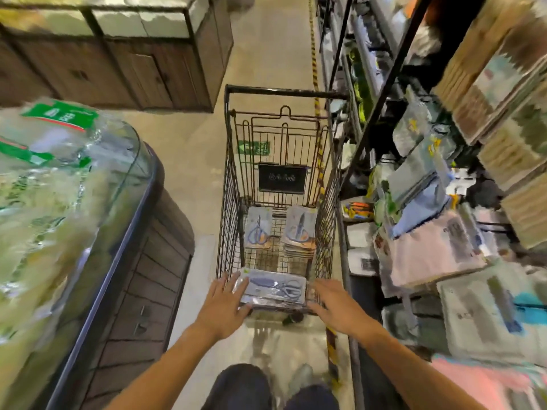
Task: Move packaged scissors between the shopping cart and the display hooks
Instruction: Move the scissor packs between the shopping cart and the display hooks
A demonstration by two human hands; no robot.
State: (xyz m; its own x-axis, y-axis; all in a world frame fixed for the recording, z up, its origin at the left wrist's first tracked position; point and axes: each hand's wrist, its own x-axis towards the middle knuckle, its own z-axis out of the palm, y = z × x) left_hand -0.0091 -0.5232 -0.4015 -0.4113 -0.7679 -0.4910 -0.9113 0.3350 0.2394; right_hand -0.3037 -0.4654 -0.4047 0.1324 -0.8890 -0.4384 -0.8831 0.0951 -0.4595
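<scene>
A shop aisle: wire shopping cart (278, 184), racks of hanging packaged goods (429, 202) (blurred, probably housewares).

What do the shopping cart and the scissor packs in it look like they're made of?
The shopping cart looks like dark-coated metal wire: thin bars form an open grid that shows the floor through it. The stack of scissor packs between the left hand and right hand seems to be clear glossy plastic over printed card, judging by the glare; blur leaves this uncertain.

cart (229, 184): black wire | scissors pack (273, 288): blue handles | floor tape (313, 54): yellow-black stripes
</scene>
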